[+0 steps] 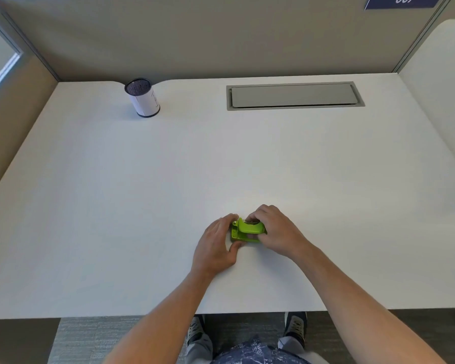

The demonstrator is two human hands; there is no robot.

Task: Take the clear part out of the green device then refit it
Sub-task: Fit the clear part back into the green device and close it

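Note:
A small lime-green device (244, 230) sits on the white desk (142, 206) near its front edge, between both hands. My left hand (217, 241) cups its left end, with a finger over the top and the thumb at the near side. My right hand (275, 229) holds the right end, with fingertips on the top back edge and the thumb on the near face. I cannot make out the clear part; the hands cover much of the device.
A mesh pen cup (142, 97) with a white paper wrap stands at the back left. A grey cable hatch (294, 95) is set into the desk at the back right. Partition walls close the desk on three sides.

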